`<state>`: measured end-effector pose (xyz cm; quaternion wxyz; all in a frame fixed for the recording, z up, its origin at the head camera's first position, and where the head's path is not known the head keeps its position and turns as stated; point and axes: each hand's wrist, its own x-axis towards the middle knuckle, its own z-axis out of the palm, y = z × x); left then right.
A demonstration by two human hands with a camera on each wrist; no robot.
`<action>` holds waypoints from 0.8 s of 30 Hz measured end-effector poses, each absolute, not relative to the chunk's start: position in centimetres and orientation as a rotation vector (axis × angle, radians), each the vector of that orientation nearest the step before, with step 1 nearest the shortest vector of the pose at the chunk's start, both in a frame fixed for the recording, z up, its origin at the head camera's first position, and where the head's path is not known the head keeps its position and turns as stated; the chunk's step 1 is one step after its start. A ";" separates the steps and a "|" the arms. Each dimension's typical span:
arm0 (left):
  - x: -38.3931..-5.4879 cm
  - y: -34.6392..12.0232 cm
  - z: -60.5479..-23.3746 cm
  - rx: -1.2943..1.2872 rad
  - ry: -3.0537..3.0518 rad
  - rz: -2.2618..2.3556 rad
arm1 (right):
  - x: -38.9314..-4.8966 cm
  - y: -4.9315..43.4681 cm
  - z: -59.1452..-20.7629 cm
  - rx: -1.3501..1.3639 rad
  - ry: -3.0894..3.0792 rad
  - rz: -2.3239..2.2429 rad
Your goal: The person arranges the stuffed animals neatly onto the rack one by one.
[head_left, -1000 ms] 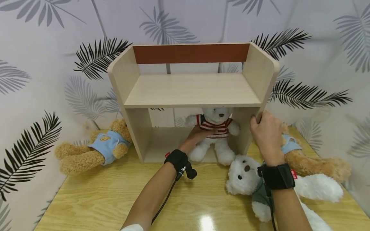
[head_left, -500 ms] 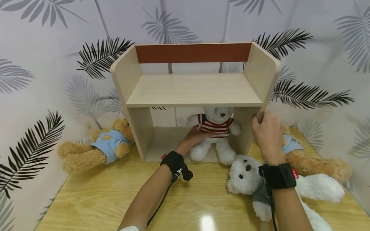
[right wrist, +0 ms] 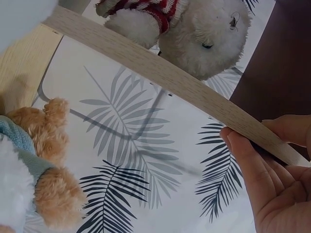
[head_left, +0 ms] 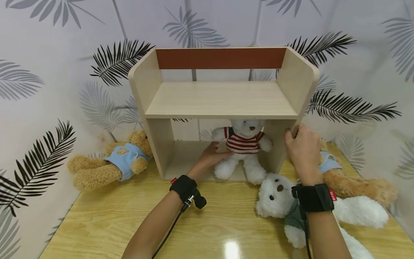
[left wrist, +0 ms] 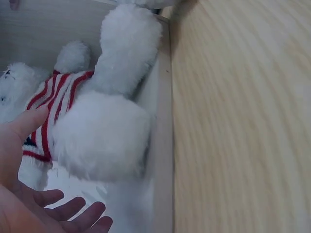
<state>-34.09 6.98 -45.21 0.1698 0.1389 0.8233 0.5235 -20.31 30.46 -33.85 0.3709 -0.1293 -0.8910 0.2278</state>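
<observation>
A white teddy bear in a red-and-white striped sweater [head_left: 243, 143] sits upright in the lower compartment of a small wooden shelf [head_left: 220, 100], near its right wall. The top of its head is hidden by the middle board. My left hand [head_left: 211, 158] is at the bear's side with fingers spread, and in the left wrist view the thumb [left wrist: 34, 119] overlaps the sweater. My right hand [head_left: 304, 153] grips the front edge of the shelf's right side panel [right wrist: 194, 97], thumb on one face and fingers on the other.
A white teddy bear in a dark green top [head_left: 278, 196] lies under my right forearm. Behind it lies a brown bear in blue [head_left: 343, 176]. Left of the shelf lies another brown bear in a blue hoodie [head_left: 124, 160]. A leaf-patterned wall covering [head_left: 81, 43] rises behind the table [head_left: 106, 216].
My left hand has drawn back leftward from the striped bear's front, uncovering more of its sweater. The right hand keeps its grip on the panel. The head view has shifted slightly.
</observation>
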 end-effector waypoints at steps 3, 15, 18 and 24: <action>-34.1 6.0 -45.5 0.411 2.405 1.449 | -20.3 30.5 -33.8 -0.331 -2.279 0.579; -32.8 2.7 -44.9 0.473 2.409 1.497 | -20.4 30.4 -33.8 -0.317 -2.285 0.589; -32.4 2.0 -44.5 0.537 2.395 1.508 | -20.4 30.4 -33.9 -0.317 -2.282 0.588; -31.5 0.8 -43.4 0.625 2.376 1.532 | -20.4 30.4 -33.8 -0.326 -2.292 0.585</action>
